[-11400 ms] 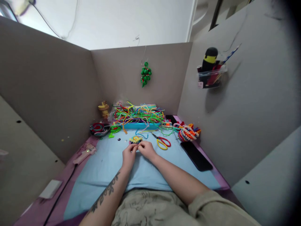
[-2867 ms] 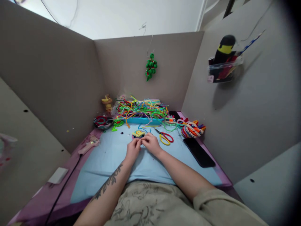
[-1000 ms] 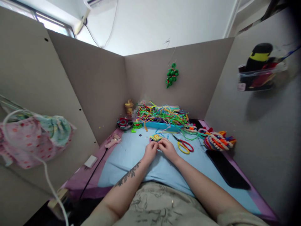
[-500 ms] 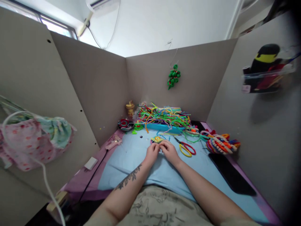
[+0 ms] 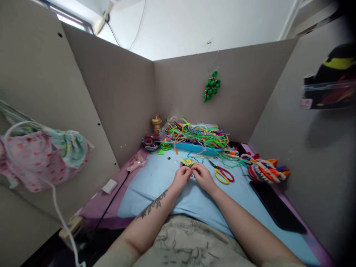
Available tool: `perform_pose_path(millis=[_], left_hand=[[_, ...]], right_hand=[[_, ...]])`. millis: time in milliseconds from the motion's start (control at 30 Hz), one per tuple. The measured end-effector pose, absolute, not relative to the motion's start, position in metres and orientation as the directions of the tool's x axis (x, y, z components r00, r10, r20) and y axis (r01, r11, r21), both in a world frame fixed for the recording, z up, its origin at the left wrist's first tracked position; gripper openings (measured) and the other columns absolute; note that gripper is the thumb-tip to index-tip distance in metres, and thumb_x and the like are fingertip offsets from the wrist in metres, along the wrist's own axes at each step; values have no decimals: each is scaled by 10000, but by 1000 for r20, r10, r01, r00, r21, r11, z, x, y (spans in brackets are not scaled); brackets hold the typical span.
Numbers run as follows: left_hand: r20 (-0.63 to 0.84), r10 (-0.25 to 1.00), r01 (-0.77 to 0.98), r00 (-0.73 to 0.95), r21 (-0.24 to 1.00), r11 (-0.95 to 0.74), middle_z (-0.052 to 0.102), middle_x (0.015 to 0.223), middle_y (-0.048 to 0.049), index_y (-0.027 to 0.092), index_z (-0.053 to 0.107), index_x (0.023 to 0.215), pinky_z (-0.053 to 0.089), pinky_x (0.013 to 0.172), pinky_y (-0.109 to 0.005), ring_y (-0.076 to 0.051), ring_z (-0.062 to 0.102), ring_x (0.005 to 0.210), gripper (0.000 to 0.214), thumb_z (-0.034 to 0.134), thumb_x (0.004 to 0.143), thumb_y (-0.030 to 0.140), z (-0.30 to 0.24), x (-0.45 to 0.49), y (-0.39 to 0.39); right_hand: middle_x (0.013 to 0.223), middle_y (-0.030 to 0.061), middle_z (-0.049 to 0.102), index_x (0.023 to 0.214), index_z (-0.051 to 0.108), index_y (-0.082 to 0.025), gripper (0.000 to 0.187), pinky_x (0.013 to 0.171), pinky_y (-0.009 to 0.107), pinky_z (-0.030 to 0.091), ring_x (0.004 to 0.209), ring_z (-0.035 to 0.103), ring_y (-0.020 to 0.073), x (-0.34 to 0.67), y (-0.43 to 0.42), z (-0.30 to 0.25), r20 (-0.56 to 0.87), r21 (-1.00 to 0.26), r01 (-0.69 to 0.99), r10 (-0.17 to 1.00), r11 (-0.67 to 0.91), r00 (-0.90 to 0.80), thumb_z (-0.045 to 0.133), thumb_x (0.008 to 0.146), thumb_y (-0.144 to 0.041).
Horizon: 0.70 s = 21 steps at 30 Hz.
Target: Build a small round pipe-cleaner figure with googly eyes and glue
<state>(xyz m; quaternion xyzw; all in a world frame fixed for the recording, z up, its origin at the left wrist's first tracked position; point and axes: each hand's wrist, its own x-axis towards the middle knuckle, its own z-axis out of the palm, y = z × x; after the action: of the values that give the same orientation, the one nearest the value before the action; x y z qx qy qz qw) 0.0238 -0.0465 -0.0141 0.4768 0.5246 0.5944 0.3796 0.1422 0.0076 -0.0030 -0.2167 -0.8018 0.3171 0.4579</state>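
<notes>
My left hand [image 5: 183, 175] and my right hand [image 5: 203, 177] meet over the blue cloth, fingertips pinched close together. Whatever lies between the fingertips is too small and covered to make out. Right at the far side of the fingers is a small yellow, multicoloured yarn piece [image 5: 188, 162]; its near edge is hidden by my hands, so I cannot tell whether they grip it. Scissors [image 5: 224, 174] with one yellow and one red handle lie to the right of my right hand, blades slightly apart. A small dark bead [image 5: 168, 158] rests on the cloth to the left.
A blue tray [image 5: 214, 151] heaped with coloured yarn strands stands at the back. Braided yarn pieces [image 5: 267, 170] and a black phone-like slab [image 5: 276, 207] lie right. At left are a pink glue gun [image 5: 136, 164] with a black cord and a dark bowl [image 5: 151, 145]. Grey panels [image 5: 178, 89] surround the table.
The camera view has shifted slightly. My hands stay together at the same place, with the fingertips drawn a little closer; the scissors and yarn piece have not visibly moved on the cloth.
</notes>
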Motion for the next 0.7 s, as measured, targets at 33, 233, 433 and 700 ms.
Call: perform_pose_path(millis=[33,233,433,700], left_hand=[[169,951,51,-260,986,-162,402,465,54,162,495,641,266,459,-219,-80,340,434,240,494,771,364,-14,24,-47],[210,933,131,-293,975,-178,418,493,47,155,512,656,294,483,-218,-85,364,464,229,491,779,347,-11,24,-48],[257,924,280,-285,944,-176,456,538,33,157,508,656,320,515,-214,-98,407,514,238,440,816,320,-12,25,-49],[360,882,602,-304,790,-115,527,628,-5,172,511,667,312,582,-237,-128,467,605,246,363,857,224,-18,29,-42]], right_hand=[[801,58,549,768,574,-187,139,691,319,441,776,525,188,142,7,-4,615,-686,63,623,725,-482,448,821,-213],[815,60,521,772,529,-189,156,760,348,427,821,504,195,137,5,-11,664,-624,100,593,775,-455,390,841,-176],[793,53,477,770,475,-183,124,712,337,421,779,473,188,132,8,-20,653,-615,166,616,771,-441,369,818,-141],[786,52,453,754,437,-190,122,718,349,412,776,459,192,126,8,-26,628,-629,253,672,735,-393,362,779,-97]])
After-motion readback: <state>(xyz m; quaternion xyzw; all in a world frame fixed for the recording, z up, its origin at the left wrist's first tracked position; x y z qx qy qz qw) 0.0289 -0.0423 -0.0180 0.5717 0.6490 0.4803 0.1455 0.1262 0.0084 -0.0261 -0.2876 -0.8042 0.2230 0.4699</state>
